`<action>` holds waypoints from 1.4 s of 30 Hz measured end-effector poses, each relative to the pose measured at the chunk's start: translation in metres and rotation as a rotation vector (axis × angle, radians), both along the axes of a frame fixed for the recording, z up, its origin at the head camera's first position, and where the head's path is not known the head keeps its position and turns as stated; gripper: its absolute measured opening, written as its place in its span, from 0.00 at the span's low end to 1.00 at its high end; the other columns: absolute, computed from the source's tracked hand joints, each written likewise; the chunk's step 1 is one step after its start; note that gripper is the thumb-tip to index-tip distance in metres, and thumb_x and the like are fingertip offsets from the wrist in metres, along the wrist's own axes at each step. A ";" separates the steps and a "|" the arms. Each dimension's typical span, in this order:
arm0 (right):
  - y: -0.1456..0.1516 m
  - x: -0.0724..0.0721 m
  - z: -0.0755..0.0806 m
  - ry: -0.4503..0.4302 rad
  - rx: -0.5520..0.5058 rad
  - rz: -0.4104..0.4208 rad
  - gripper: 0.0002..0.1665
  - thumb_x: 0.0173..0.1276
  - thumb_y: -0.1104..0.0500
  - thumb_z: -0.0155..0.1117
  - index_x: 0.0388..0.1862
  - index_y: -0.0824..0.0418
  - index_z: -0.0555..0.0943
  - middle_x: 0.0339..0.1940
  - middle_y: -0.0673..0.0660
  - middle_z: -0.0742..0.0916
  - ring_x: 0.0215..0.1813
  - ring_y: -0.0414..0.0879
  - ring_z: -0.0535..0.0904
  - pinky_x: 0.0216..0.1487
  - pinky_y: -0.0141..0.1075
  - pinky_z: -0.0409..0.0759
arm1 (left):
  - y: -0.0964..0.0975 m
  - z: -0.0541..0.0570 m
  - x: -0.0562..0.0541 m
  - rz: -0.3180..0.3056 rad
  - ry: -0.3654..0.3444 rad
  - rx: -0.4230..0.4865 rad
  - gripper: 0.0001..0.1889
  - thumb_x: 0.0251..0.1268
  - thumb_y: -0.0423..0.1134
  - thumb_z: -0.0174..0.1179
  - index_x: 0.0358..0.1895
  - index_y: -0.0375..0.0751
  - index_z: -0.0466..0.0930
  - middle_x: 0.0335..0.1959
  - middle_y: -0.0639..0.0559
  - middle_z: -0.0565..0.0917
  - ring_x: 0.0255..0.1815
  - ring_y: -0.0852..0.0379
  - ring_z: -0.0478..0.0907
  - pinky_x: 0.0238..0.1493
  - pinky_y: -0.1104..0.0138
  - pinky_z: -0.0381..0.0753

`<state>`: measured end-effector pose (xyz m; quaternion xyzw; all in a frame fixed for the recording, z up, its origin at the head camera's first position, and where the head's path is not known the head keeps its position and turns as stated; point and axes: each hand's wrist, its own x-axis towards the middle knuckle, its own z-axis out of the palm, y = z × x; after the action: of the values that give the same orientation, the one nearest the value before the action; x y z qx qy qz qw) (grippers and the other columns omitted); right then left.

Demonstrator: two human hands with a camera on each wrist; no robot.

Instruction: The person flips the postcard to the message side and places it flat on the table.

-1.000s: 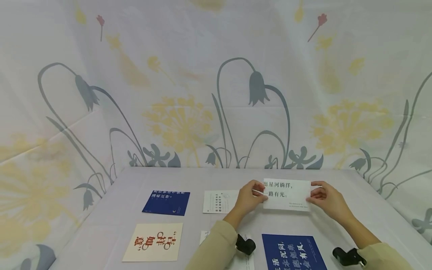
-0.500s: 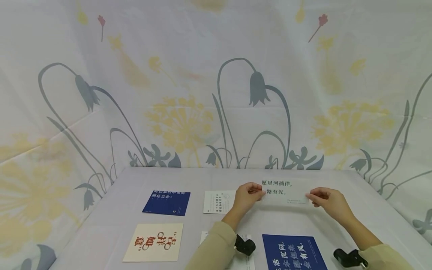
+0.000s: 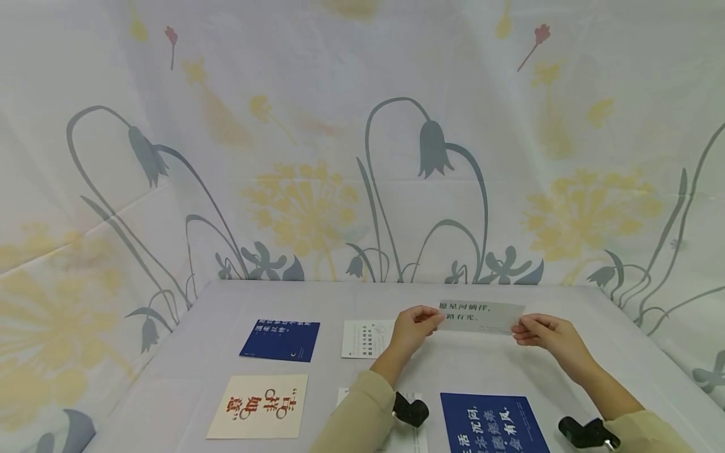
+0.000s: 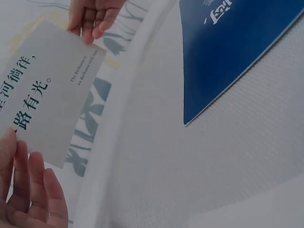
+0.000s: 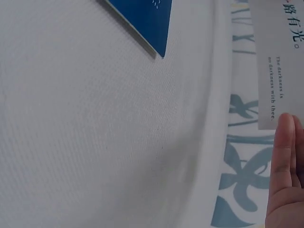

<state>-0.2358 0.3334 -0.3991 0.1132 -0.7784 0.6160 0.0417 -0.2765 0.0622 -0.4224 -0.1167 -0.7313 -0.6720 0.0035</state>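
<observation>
Between my hands I hold a white postcard printed with dark Chinese characters and small English lines, raised over the far right part of the table. My left hand pinches its left edge between thumb and fingers. At the opposite short edge, my right hand pinches the lower corner. Seen from the left wrist, the card slants across the upper left, and both hands grip its ends. In the right wrist view, the thumb lies at the front of the card, beside the English text.
A navy card lies below the hands. Left of them are another navy card, a cream card with red characters and a white card. My left sleeve partly covers a further white card.
The held postcard has tilted, so its face looks shorter and greyer, and its lower edge has risen. My right hand has shifted slightly down; the cards on the table have stayed put.
</observation>
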 end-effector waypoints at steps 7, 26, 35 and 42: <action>0.000 0.002 0.003 0.019 -0.023 0.007 0.21 0.72 0.64 0.51 0.44 0.88 0.71 0.32 0.49 0.87 0.35 0.42 0.84 0.38 0.32 0.81 | 0.002 -0.001 -0.003 -0.016 -0.080 0.082 0.08 0.60 0.32 0.62 0.39 0.31 0.83 0.32 0.49 0.84 0.32 0.61 0.80 0.37 0.69 0.81; 0.000 0.004 0.002 -0.008 0.024 -0.100 0.23 0.67 0.62 0.60 0.50 0.83 0.73 0.37 0.39 0.84 0.37 0.36 0.82 0.38 0.29 0.80 | -0.001 -0.002 -0.002 -0.079 -0.182 0.167 0.08 0.62 0.30 0.59 0.42 0.30 0.83 0.37 0.48 0.84 0.36 0.60 0.81 0.42 0.68 0.80; 0.000 0.002 0.003 -0.030 0.090 -0.152 0.26 0.66 0.58 0.61 0.51 0.81 0.73 0.36 0.35 0.83 0.36 0.34 0.81 0.36 0.28 0.80 | -0.002 -0.001 -0.002 -0.093 -0.227 0.188 0.09 0.61 0.28 0.59 0.43 0.30 0.83 0.34 0.48 0.84 0.34 0.60 0.81 0.40 0.67 0.81; -0.001 0.001 0.001 -0.050 0.104 -0.154 0.28 0.67 0.60 0.60 0.55 0.83 0.69 0.38 0.40 0.83 0.34 0.36 0.80 0.36 0.29 0.80 | 0.000 0.001 0.001 -0.054 -0.265 0.218 0.08 0.59 0.27 0.60 0.41 0.29 0.83 0.29 0.47 0.84 0.28 0.61 0.80 0.36 0.68 0.81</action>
<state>-0.2351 0.3327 -0.3980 0.0397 -0.8165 0.5724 0.0634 -0.2753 0.0622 -0.4218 -0.0458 -0.6449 -0.7566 -0.0983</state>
